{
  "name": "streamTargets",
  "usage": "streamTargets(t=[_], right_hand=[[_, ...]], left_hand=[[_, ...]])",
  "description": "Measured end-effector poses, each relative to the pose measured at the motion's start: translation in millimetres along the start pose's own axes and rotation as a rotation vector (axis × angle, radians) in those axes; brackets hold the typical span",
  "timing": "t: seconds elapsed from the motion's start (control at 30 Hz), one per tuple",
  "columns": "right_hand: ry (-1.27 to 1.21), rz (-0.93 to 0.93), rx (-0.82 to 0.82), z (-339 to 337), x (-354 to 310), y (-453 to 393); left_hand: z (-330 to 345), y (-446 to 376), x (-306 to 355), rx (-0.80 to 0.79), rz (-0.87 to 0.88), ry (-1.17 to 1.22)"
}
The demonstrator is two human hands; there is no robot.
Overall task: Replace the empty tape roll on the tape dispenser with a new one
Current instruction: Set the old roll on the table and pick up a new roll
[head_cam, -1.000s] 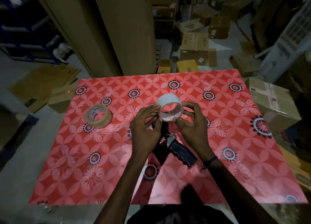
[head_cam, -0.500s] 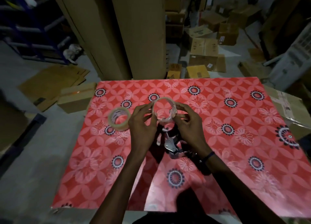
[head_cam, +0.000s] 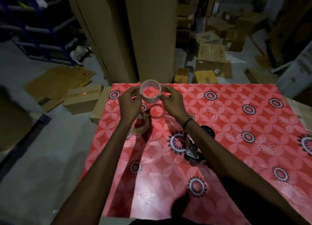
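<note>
I have both hands raised over the far edge of the worktop [head_cam: 236, 116], the left hand [head_cam: 130, 105] and the right hand [head_cam: 172, 103] each pinching one side of the empty tape roll [head_cam: 150, 92], a thin pale ring with nothing wound on it, held in the air well above the red patterned cloth. The tape dispenser [head_cam: 193, 154] lies on the worktop near my right forearm, well apart from the ring, and the new tape roll [head_cam: 141, 130] sits on the cloth just under my left wrist. The main risk I see is the ring slipping: the fingertips grip only its rim, and it hangs close to the far edge, so a loose pinch could send it off the worktop and down among the cartons on the floor. My left forearm also passes right over the new roll, and a careless drop of the arm could nudge it toward the left edge. The right forearm crosses the dispenser in the same way and could knock it as I draw back. Much is hard to read here: the light is dim, my right arm covers most of the dispenser, so I cannot tell whether its spindle is bare or which way its blade points. My left wrist hides part of the new roll, and I cannot make out its loose end.
</note>
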State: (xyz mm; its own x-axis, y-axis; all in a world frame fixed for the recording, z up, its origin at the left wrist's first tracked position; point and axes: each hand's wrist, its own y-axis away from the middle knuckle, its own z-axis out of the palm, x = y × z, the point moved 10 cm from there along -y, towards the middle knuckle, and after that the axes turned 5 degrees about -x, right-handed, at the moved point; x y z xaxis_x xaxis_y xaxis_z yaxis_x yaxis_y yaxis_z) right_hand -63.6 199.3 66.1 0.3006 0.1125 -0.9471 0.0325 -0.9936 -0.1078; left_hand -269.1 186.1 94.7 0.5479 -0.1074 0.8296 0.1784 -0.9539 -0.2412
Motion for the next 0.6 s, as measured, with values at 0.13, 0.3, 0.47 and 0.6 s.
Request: streamTargets(t=[0.13,0.3,0.47,0.6], right_hand=[[0.042,0.090,-0.045,32.7,17.8,-29.2],[0.060,0.231,-0.118,62.9,52.6,-41.3],[0.074,0.336,-0.166,80.5,80.0,-39.9],[0.075,0.367,-0.164,78.6,78.1,-33.6]], left_hand=[[6.6,-32.6,-40.8,-0.103,-0.099,-0.019],[19.9,-43.2,-88.7,-0.246,-0.251,-0.043],[31.5,-38.4,-105.0,-0.321,-0.322,-0.047],[35.6,-43.2,-110.2,-0.333,-0.299,-0.064]])
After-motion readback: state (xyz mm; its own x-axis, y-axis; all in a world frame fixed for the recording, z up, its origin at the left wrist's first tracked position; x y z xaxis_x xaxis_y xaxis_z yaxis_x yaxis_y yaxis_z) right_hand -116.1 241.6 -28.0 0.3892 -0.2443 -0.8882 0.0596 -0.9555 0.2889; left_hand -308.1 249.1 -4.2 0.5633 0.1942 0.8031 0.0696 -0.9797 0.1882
